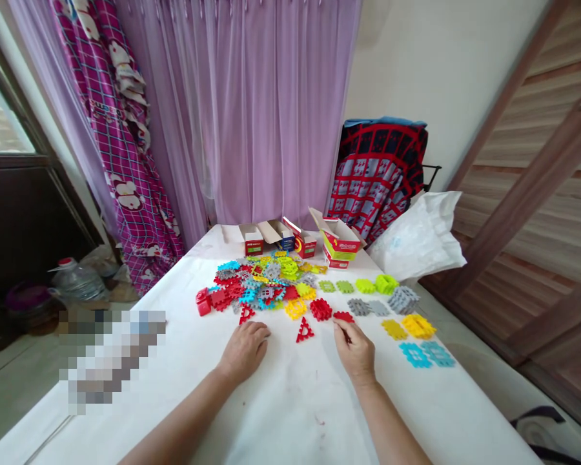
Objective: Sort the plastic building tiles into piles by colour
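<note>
Left hand (244,349) rests knuckles-down on white counter (290,407), grip loosely curled, holding nothing | right hand (354,349) pinches red piece (343,317) at frame centre | red triangle (304,331) lies between the hands | mixed pile (266,287) above; colour-sorted groups (407,323) to the right

Soft, even daylight, wide-angle view

Light comes through the window (4,129) and curtain (271,110); the tabletop (281,400) is bright with faint shadows, edges bend, and a pixelated patch sits at left.
</note>
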`<state>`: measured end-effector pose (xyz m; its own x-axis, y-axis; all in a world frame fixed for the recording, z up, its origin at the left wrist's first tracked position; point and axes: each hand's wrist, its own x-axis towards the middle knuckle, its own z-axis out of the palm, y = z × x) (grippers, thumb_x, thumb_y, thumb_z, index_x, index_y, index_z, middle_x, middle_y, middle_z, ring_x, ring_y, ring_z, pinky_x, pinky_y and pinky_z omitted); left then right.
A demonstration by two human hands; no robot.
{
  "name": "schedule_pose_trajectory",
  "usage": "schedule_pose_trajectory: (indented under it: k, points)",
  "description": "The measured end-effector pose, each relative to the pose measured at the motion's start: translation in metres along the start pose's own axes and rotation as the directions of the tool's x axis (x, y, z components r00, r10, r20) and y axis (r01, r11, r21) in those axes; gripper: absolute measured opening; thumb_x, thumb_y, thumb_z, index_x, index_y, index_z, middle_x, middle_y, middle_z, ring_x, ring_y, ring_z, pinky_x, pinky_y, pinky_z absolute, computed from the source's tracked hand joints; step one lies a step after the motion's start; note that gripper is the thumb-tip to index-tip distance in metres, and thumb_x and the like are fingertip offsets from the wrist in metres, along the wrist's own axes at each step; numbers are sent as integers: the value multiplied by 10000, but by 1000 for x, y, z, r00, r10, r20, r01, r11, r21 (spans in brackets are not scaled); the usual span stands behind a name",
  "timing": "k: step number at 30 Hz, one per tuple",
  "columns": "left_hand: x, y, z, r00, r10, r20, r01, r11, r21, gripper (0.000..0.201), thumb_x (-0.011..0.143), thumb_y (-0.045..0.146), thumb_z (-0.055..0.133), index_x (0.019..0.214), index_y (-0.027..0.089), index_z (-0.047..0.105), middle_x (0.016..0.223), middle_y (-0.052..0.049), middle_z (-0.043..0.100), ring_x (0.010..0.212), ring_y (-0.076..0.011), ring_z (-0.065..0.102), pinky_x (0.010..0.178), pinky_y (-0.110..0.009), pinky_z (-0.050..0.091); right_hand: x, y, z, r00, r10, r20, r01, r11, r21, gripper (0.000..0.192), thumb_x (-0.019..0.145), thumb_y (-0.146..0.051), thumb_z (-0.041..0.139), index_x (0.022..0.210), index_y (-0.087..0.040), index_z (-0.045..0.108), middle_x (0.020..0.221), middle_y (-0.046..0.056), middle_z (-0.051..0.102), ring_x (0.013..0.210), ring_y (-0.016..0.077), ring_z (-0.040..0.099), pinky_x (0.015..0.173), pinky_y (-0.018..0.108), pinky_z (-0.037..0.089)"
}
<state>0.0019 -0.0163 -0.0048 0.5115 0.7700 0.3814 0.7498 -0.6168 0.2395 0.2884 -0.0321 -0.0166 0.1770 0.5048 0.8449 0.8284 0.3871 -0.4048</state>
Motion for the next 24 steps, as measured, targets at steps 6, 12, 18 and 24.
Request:
schedule_pose_trajectory:
  k: [6, 12, 18, 24]
  points:
    - [28, -23, -16, 997, -53, -61, 62, 983, 171, 231, 903, 228, 466, 1047, 241, 647, 1052, -71, 680, 974, -229, 607, 875, -381, 478, -10, -1, 6, 997, 29, 74, -31, 999, 29, 230, 879, -258, 514, 861, -203, 736, 787, 46, 741, 712, 154, 696, 713, 232, 544]
    - [64, -71, -24, 965, -236, -112, 254, 948, 194, 613, 776, 412, 651, 1330, 192, 506, 1451, -182, 441, 1334, -372, 392, 1050, -533, 351, -9, 0, 4, 989, 101, 106, -106, 994, 37, 261, 878, -304, 502, 861, -199, 740, 825, 64, 752, 752, 168, 708, 740, 242, 555]
    - [65, -76, -10, 960, -262, -98, 275, 949, 155, 533, 823, 401, 601, 1320, 229, 517, 1341, -152, 570, 1252, -337, 502, 1042, -545, 353, -11, 2, 7, 977, 158, 140, -166, 985, 44, 284, 862, -343, 495, 832, -205, 741, 826, 73, 753, 757, 178, 709, 736, 252, 557]
    - [42, -48, 0, 977, -162, -140, 178, 978, 107, 435, 870, 376, 547, 1288, 260, 535, 1274, -113, 612, 1181, -283, 547, 1060, -517, 332, -12, 5, 8, 975, 156, 160, -168, 984, 61, 262, 852, -316, 500, 832, -213, 740, 815, 57, 753, 746, 173, 708, 728, 249, 554]
